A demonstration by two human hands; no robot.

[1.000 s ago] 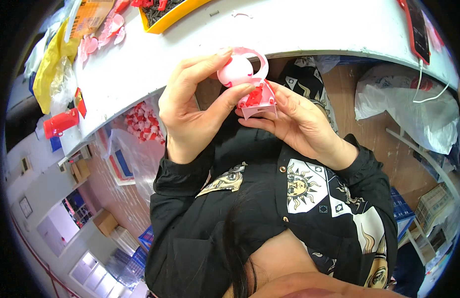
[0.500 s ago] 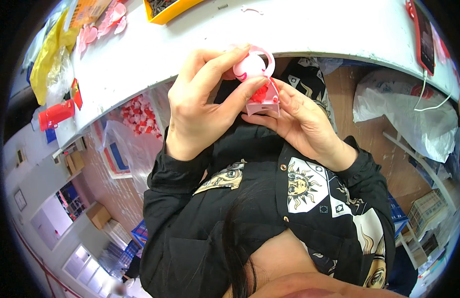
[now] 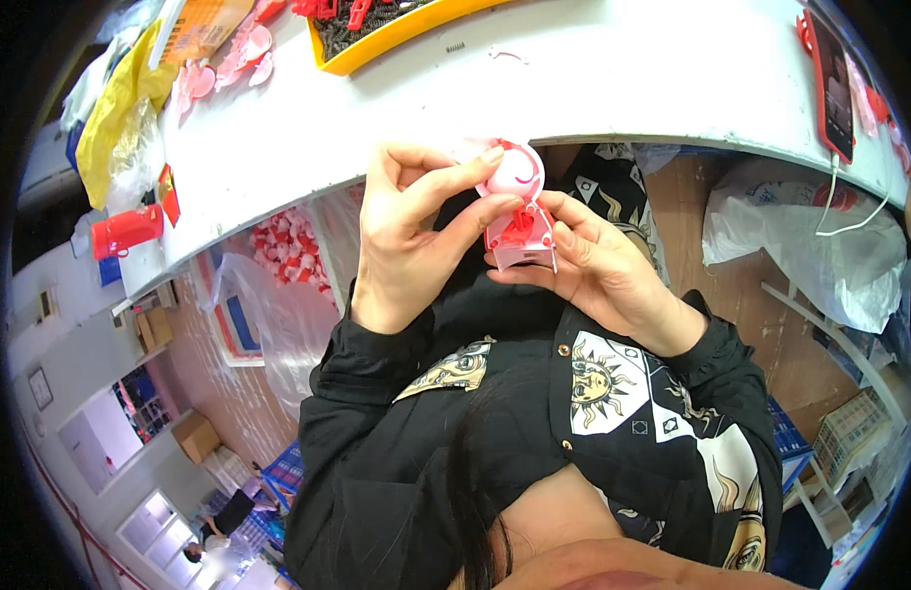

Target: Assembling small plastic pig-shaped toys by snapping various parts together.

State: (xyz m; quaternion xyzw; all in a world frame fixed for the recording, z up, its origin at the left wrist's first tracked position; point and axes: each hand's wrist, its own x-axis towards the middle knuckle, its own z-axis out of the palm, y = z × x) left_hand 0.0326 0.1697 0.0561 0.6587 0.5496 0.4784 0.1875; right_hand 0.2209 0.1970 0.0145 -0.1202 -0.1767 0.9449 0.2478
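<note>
The white table (image 3: 613, 88) curves across the top, from ten to two o'clock. Under it at three o'clock slumps a white plastic bag (image 3: 819, 246); at nine o'clock hangs a clear bag of red-and-white pieces (image 3: 288, 246). A yellow bag (image 3: 116, 108) lies at ten o'clock, a yellow-rimmed tray (image 3: 396, 44) at twelve, a phone in a red case (image 3: 831, 84) at two, a red cylinder (image 3: 126, 231) at nine. At centre, the left hand (image 3: 406, 246) pinches a round pink piece (image 3: 514, 172) between thumb and forefinger. The right hand (image 3: 603, 270), fingers curled, clamps the small red-and-white part (image 3: 519, 236) just below, touching the pink piece.
</note>
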